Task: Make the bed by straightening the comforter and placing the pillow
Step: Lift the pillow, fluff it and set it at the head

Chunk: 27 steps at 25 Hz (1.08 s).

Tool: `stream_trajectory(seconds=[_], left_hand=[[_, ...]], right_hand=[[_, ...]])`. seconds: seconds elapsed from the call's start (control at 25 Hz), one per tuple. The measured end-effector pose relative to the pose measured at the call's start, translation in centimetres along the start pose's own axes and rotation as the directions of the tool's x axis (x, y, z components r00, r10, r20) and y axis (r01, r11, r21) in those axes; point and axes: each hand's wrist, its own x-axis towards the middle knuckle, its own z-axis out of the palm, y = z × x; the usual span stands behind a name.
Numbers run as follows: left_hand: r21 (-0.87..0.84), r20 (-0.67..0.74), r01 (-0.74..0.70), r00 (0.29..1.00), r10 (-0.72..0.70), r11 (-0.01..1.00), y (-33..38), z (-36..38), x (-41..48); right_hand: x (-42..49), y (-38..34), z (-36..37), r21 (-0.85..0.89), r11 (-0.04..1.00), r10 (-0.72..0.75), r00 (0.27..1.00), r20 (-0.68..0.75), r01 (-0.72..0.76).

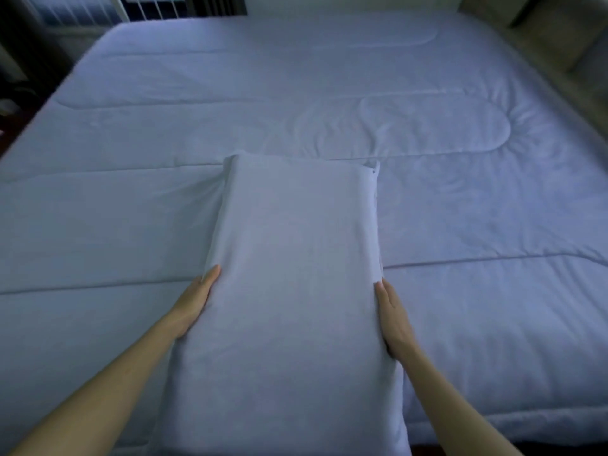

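A white pillow (292, 284) lies lengthwise on the near middle of the bed, its far end pointing away from me. My left hand (194, 304) presses flat against its left side, fingers straight. My right hand (393, 319) presses flat against its right side the same way, so the pillow is held between both palms. Under it the white quilted comforter (329, 103) is spread smooth over the whole bed, with a few light creases to the right of the pillow's far end.
White vertical rails (144, 8) stand beyond the bed's far left corner. A beige upholstered surface (559, 34) runs along the far right side. Dark floor (19, 80) shows at the left edge of the bed.
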Motion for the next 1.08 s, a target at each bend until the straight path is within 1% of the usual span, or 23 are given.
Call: stream_trajectory(seconds=[0.08,0.12,0.16,0.2,0.24,0.32,0.4,0.48,0.52,0.6,0.76,0.92,1.08], left_hand=[[-0.075,0.057,0.025,0.998,-0.021,0.997,-2.5,-0.8,-0.2],[-0.109,0.095,0.043,0.995,-0.032,0.993,-2.8,-0.8,-0.7],[-0.128,0.124,0.069,0.991,-0.054,0.989,-2.7,-0.7,-1.5],[-0.15,0.151,0.085,0.987,-0.062,0.985,-2.4,-0.4,-2.2],[-0.17,0.187,0.099,0.98,-0.066,0.981,-2.4,-0.3,-2.6],[-0.204,0.248,0.15,0.964,-0.097,0.967,-1.7,0.1,-3.2],[-0.236,0.281,0.204,0.95,-0.134,0.95,-0.9,0.2,-3.8],[-0.265,0.28,0.198,0.952,-0.121,0.944,0.0,0.2,-4.4],[-0.285,0.279,0.187,0.954,-0.106,0.94,0.4,0.3,-4.7],[-0.32,0.232,0.145,0.97,-0.071,0.936,0.8,0.6,-4.8],[-0.395,0.146,0.081,0.989,-0.025,0.915,1.8,3.5,-6.0],[-0.475,0.149,0.05,0.989,0.025,0.879,4.0,10.2,-7.6],[-0.524,0.2,0.002,0.972,0.121,0.852,9.6,21.1,-10.8]], right_hand=[[-2.0,1.5,0.0,-0.124,0.992,0.012,0.994,-0.111,-0.026],[-2.7,1.8,0.3,-0.165,0.984,0.041,0.99,-0.132,-0.062],[-3.0,1.9,0.8,-0.161,0.981,0.09,0.988,-0.123,-0.11],[-3.3,1.4,1.3,-0.102,0.986,0.125,0.988,-0.095,-0.135],[-3.4,1.1,1.7,0.007,0.988,0.155,0.985,-0.069,-0.155],[-4.0,0.9,1.9,0.193,0.961,0.197,0.98,0.033,-0.199],[-4.7,0.2,1.5,0.296,0.918,0.224,0.961,0.16,-0.263],[-5.0,-0.4,1.0,0.336,0.892,0.236,0.946,0.224,-0.302],[-5.1,-0.8,0.8,0.337,0.896,0.214,0.947,0.241,-0.288],[-5.0,-2.0,0.0,0.305,0.92,0.179,0.957,0.228,-0.245],[-4.7,-4.9,-4.1,0.277,0.952,0.098,0.986,0.134,-0.132],[-4.1,-7.3,-12.2,0.249,0.968,0.009,0.996,0.09,-0.031],[-3.3,-8.6,-24.0,0.188,0.978,-0.096,0.995,0.014,0.092]])
